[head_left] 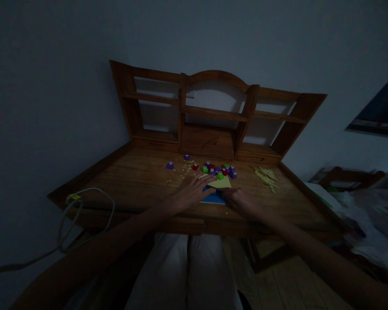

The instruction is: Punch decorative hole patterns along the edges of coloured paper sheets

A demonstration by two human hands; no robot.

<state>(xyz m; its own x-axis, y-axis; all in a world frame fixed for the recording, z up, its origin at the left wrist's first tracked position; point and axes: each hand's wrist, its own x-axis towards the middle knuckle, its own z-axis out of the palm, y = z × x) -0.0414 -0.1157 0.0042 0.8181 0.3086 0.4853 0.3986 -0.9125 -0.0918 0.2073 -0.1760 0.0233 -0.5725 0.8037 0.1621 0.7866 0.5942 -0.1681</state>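
Note:
Both my hands rest on a wooden desk [132, 181] in dim light. My left hand [189, 193] lies flat with its fingers stretched out, their tips touching a yellow sheet of paper [221, 183] that overlaps a blue sheet [214, 199]. My right hand [244, 201] lies on the right edge of the blue sheet, fingers extended and close together. Just behind the sheets sits a cluster of small purple, red and green craft punches [218, 170]. Tiny paper bits [184, 170] are scattered to the left of them.
A wooden hutch with bare shelves [213, 114] stands at the back of the desk. A pile of yellow paper strips [265, 176] lies at right. A white cable [84, 215] hangs off the left edge. Cluttered items [368, 224] sit far right.

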